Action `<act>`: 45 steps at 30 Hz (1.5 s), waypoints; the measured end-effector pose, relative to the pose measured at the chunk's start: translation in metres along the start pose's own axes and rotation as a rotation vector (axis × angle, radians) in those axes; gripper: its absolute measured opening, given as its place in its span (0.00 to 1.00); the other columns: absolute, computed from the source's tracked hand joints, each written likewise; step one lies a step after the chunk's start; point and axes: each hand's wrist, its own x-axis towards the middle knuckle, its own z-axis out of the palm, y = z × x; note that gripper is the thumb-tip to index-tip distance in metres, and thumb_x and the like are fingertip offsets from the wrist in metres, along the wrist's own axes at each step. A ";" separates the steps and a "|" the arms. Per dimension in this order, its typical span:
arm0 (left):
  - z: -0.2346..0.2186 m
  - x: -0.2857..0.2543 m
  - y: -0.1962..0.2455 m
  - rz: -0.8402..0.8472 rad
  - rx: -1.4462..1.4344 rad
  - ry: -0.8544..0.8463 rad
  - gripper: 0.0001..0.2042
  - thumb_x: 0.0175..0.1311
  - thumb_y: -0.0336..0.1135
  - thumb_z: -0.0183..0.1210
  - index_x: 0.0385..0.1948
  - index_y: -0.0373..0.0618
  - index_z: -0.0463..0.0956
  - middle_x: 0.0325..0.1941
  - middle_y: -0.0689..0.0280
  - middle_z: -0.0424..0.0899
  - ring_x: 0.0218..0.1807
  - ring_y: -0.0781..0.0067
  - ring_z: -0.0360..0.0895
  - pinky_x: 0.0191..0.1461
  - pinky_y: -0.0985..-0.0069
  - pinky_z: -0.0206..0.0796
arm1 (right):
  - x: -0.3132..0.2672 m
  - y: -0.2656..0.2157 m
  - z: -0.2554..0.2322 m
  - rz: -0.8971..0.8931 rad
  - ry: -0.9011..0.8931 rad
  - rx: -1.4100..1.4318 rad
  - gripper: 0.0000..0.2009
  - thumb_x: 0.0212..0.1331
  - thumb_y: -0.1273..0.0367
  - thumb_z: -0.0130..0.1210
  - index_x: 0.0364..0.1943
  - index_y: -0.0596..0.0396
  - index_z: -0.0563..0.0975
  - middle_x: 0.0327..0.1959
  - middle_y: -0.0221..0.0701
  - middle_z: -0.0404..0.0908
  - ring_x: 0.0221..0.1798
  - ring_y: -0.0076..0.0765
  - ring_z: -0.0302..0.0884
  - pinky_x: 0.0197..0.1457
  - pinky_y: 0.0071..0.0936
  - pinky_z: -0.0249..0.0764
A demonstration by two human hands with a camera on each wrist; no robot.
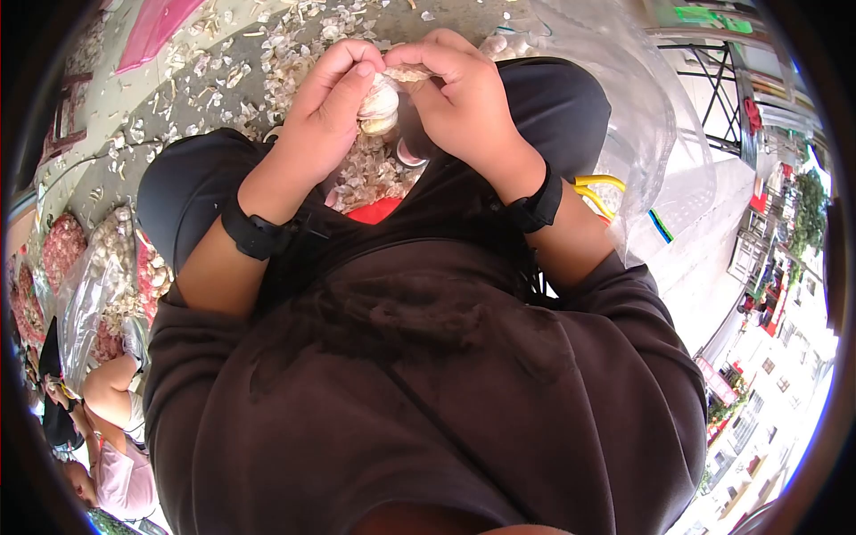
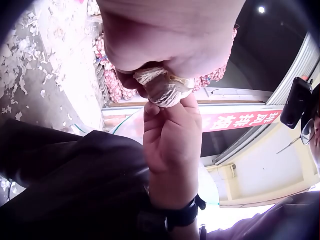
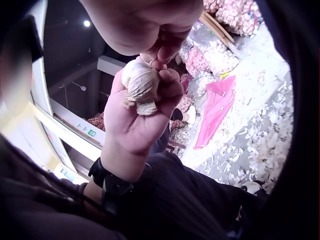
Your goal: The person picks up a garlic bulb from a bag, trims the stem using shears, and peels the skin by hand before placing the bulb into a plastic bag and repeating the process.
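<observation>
A whitish garlic bulb (image 1: pixel 378 105) is held in the fingers of my left hand (image 1: pixel 330 111), above the lap. Beside it, my right hand (image 1: pixel 464 102) pinches a pale, ridged piece of skin (image 1: pixel 408 73), with its fingertips meeting those of my left hand. In the right wrist view, the bulb (image 3: pixel 141 82) lies against the fingers and palm of my left hand (image 3: pixel 135 117), while my right hand (image 3: pixel 150 25) reaches its top. The left wrist view has the papery bulb (image 2: pixel 165 89) between my left hand (image 2: pixel 170 35) and my right hand (image 2: pixel 175 140).
Loose garlic skins (image 1: pixel 294 45) litter the ground. A pink sheet (image 3: pixel 217 107) lies beyond them. Filled mesh sacks (image 1: pixel 64 250) and another seated person (image 1: pixel 120 473) are at the left. Clear plastic (image 1: pixel 624 98) and a yellow handle (image 1: pixel 599 181) are by the right knee.
</observation>
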 end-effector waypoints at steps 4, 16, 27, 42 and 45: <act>-0.003 0.003 0.005 -0.099 -0.208 0.027 0.13 0.77 0.39 0.40 0.44 0.42 0.71 0.39 0.67 0.77 0.39 0.80 0.74 0.43 0.81 0.66 | -0.002 0.006 0.005 -0.054 0.149 -0.021 0.14 0.47 0.84 0.53 0.35 0.52 0.83 0.30 0.35 0.75 0.30 0.40 0.75 0.35 0.31 0.73; -0.012 0.005 0.001 -0.088 -0.122 0.129 0.18 0.75 0.38 0.47 0.61 0.42 0.69 0.54 0.63 0.77 0.56 0.76 0.72 0.61 0.76 0.64 | 0.009 0.000 0.000 -0.179 -0.016 -0.060 0.19 0.46 0.73 0.62 0.47 0.55 0.80 0.43 0.36 0.79 0.40 0.39 0.80 0.46 0.30 0.78; -0.007 0.004 0.004 0.034 0.138 0.093 0.18 0.62 0.30 0.66 0.53 0.38 0.78 0.46 0.67 0.80 0.49 0.79 0.78 0.54 0.81 0.69 | 0.002 0.004 0.002 -0.379 0.113 -0.361 0.11 0.42 0.76 0.64 0.35 0.56 0.84 0.29 0.31 0.82 0.28 0.35 0.81 0.31 0.27 0.80; -0.011 0.000 -0.005 0.156 0.249 0.071 0.18 0.54 0.33 0.72 0.45 0.38 0.79 0.42 0.67 0.80 0.44 0.79 0.78 0.48 0.81 0.71 | 0.001 0.009 0.000 -0.350 0.043 -0.240 0.08 0.41 0.77 0.63 0.29 0.55 0.80 0.23 0.31 0.78 0.24 0.36 0.79 0.28 0.29 0.77; -0.012 0.001 0.002 0.139 0.312 0.121 0.20 0.53 0.32 0.73 0.47 0.37 0.78 0.43 0.68 0.80 0.43 0.79 0.78 0.48 0.81 0.72 | 0.002 0.005 0.001 -0.279 0.047 -0.116 0.08 0.42 0.76 0.63 0.30 0.56 0.81 0.24 0.31 0.79 0.25 0.37 0.79 0.30 0.29 0.78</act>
